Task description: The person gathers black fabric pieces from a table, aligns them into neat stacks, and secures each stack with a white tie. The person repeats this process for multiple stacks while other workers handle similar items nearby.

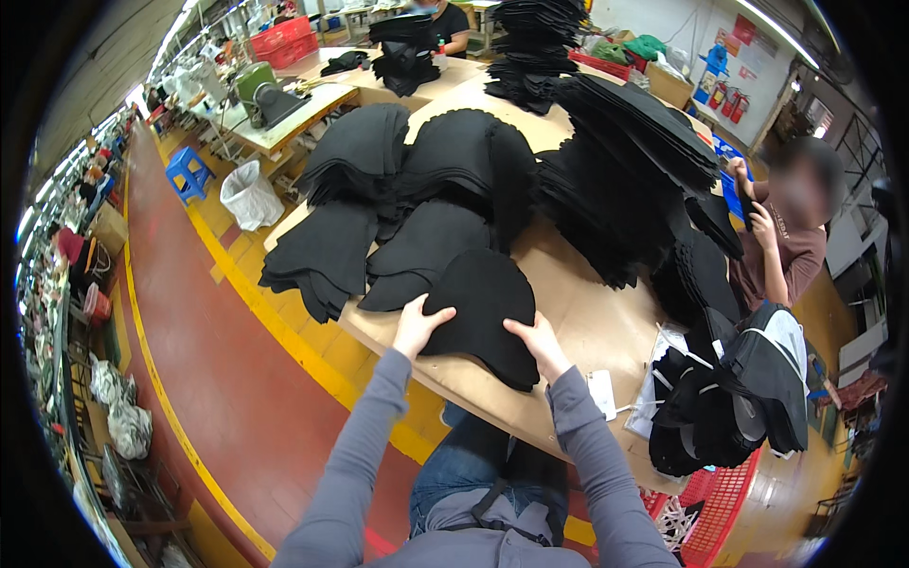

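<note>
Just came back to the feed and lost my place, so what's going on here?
The person grips a rounded black panel by its sides, left hand on one edge and right hand on the other, at the near edge of a wooden table. Stacks of black panels lie beyond it. On the right, a co-worker in a brown shirt holds a dark piece.

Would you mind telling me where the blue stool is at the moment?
In the head view, the blue stool stands on the floor toward the upper left, just left of the white-lined bin and beyond the red walkway.
</note>
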`<state>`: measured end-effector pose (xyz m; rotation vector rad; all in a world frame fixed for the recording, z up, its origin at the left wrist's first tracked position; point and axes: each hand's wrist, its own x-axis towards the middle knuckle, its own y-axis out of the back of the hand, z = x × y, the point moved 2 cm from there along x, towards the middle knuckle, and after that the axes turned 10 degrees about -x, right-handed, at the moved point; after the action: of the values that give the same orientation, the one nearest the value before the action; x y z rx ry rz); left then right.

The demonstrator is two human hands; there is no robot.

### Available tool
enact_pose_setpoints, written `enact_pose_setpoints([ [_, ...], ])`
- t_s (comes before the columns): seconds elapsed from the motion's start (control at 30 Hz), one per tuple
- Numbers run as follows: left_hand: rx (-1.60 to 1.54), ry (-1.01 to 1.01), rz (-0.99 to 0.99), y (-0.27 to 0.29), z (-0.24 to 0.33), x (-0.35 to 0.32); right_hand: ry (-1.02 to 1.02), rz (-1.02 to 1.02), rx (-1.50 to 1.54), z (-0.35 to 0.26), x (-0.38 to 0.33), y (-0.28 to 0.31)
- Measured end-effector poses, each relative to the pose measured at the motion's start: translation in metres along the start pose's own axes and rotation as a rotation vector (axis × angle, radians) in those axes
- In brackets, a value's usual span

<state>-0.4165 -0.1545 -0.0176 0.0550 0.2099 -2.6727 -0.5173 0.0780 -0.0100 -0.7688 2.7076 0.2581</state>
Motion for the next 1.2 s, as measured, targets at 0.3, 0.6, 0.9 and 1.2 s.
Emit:
enact_pose_setpoints([
  [0.3,0.229,-0.373,-0.187,-0.043,0.026,-0.098,0.641,0.122,-0.325,0.021,-0.111,0.049],
  [0.6,0.293,-0.348,-0.337,-0.053,0.006,-0.082,0.73,0.181,-0.409,0.027,-0.121,0.057],
  [0.9,-0.911,0.137,0.122,-0.019,0.026,-0.003,0.007,0.152,0.201,0.03,-0.127,0.087],
  [1.2,-0.738,0.439,0.533,-0.013,0.006,0.128,0.157,0.379,-0.222,0.109,-0.096,0.106],
])
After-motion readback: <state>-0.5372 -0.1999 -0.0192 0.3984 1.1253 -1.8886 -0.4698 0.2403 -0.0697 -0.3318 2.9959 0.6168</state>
